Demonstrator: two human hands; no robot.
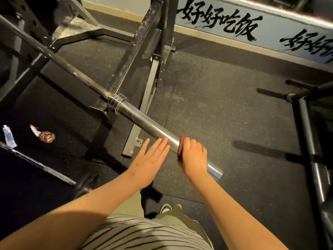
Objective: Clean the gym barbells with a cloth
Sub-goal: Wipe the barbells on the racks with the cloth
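Speckled black rubber floor (216,105) spread beneath a black rack (142,56) that carried the barbell (140,120), its chrome end jutting toward the person. The right hand (193,157) was curled over a reddish-brown cloth (180,147), clamping it around the bar near its free end. The left hand (151,159) was flat, fingers straight, just beside the bar; whether it touched could not be told. A brown bottle (45,135) lay on the floor, well left.
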